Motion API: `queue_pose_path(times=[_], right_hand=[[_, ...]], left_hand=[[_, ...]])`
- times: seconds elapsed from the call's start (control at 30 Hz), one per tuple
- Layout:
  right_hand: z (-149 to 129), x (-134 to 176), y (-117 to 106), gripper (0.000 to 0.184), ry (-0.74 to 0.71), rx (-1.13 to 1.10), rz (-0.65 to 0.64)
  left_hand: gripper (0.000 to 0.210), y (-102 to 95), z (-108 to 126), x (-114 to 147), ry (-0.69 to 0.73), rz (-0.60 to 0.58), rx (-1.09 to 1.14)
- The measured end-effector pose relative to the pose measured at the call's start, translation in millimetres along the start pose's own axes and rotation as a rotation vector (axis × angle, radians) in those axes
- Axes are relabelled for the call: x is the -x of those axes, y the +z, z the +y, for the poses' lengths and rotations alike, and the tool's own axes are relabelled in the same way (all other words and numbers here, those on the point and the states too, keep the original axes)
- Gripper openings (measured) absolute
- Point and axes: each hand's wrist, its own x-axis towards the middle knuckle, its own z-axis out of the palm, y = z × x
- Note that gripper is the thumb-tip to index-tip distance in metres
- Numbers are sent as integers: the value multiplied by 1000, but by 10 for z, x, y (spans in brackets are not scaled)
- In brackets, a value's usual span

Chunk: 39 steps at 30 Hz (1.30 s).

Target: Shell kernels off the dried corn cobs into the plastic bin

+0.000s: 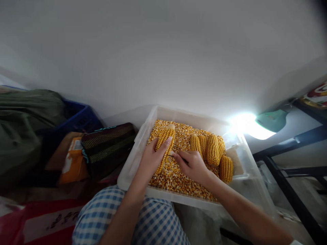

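My left hand (150, 156) is wrapped round a yellow corn cob (165, 136), which tilts with its pale end up and away from me. Most of the cob's kernels are in place. In my right hand (191, 165) is a thin, dark, screwdriver-like tool (170, 156). Its narrow shaft points left and meets the cob's right side; the fingers hide most of the handle. Loose corn kernels (173, 178) lie thick beneath both hands in a translucent plastic bin (176, 197). Several whole cobs (212, 149) rest on the kernels to the right of my right hand.
A bright lamp (272, 121) with a green shade hangs beyond the bin's right end, near a dark metal frame (288, 190). To the left are a dark mesh bag (108, 146), an orange box (74, 161) and a blue crate (85, 117). A pale wall (163, 61) rises behind the bin.
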Motion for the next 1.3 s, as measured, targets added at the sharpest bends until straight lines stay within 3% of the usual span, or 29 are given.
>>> queue_pose_path(times=[0.43,0.93,1.3], right_hand=[[6,3,16,32,31,4,41],[9,-22,3,34,62,-20,39],[-13,-7,5,32,58,-65,65]], left_hand=[[33,-22,-86,-31,144,-16,-208],[42,107,-85,9,-96,-105,290],[40,106,-114,-12,-131,-121,330]])
